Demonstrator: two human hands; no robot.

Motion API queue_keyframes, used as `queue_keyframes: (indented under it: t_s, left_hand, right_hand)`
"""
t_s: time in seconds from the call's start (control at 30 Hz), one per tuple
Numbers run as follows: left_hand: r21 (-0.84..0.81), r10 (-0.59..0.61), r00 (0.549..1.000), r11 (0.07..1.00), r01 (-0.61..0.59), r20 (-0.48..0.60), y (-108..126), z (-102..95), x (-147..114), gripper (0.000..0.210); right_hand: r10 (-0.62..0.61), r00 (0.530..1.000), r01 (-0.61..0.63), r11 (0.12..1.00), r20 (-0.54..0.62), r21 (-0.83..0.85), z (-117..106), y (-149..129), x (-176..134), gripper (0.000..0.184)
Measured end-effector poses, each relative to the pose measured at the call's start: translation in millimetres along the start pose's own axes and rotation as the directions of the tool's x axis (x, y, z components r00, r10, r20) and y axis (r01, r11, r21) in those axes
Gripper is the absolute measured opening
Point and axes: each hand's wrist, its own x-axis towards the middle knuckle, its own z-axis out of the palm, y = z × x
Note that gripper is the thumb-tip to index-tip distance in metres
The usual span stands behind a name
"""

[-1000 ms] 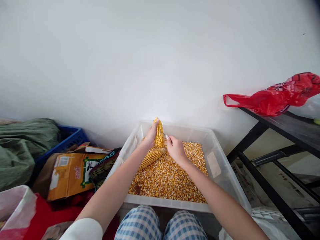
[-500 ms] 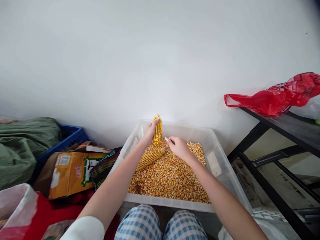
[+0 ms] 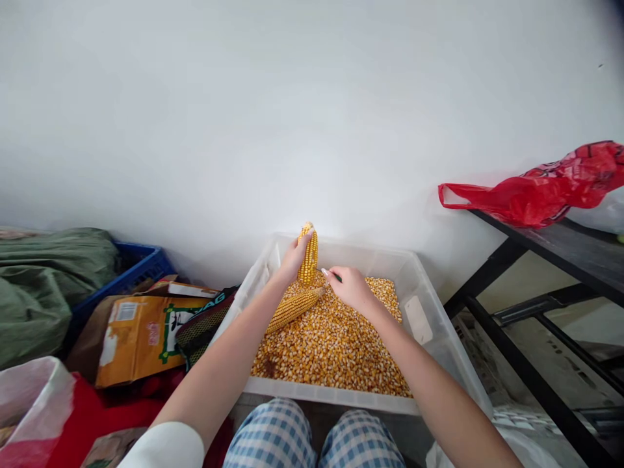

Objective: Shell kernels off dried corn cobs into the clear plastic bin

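Note:
My left hand (image 3: 294,255) is wrapped around an ear of corn (image 3: 308,263), holding it upright above the far part of a clear plastic bin (image 3: 419,286). Its kernels are yellow, and its pale tip points up. Just to the right, my right hand (image 3: 348,286) is closed, apart from the ear. A bit of green shows between its fingers; the rest of that small thing is hidden. Loose corn kernels (image 3: 336,351) cover the bin's floor in a thick layer. Below my left hand, a second ear of corn (image 3: 292,311) lies on them, partly behind my forearm.
A white wall (image 3: 312,117) rises behind the bin. To the right stands a black metal rack (image 3: 517,325) with a red plastic bag (image 3: 536,195) on top. At the left are a cardboard box (image 3: 131,338), a blue crate (image 3: 141,263) and a green cloth (image 3: 49,286).
Both hands and the held ear stay almost where they were, with only a slight shift of the view. I see no kernel or ear change place.

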Motion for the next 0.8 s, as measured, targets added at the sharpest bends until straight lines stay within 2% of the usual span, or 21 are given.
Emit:
queue_keyframes:
  t_s: [0.2,0.53,0.73,0.8]
  left_hand:
    - [0.018,0.037,0.999,0.999,-0.037,-0.017,-1.5,0.0,0.0,0.045]
    - [0.029,0.025,1.000,0.999,-0.025,-0.013,4.9,-0.1,-2.6,0.046]
    - [0.080,0.051,0.999,0.995,-0.052,0.007,5.8,1.5,-4.9,0.053]
    - [0.135,0.058,0.997,0.989,-0.051,-0.045,7.2,3.0,-6.7,0.056]
  right_hand:
    - [0.013,0.999,-0.014,0.999,-0.036,-0.031,4.7,-1.2,-0.9,0.042]
    - [0.006,1.000,-0.006,1.000,-0.016,-0.008,-0.2,-0.8,0.9,0.040]
    - [0.007,1.000,-0.007,0.998,-0.005,-0.065,0.1,-1.2,0.0,0.040]
    - [0.002,1.000,-0.002,0.994,-0.005,-0.111,0.2,-2.2,-0.8,0.039]
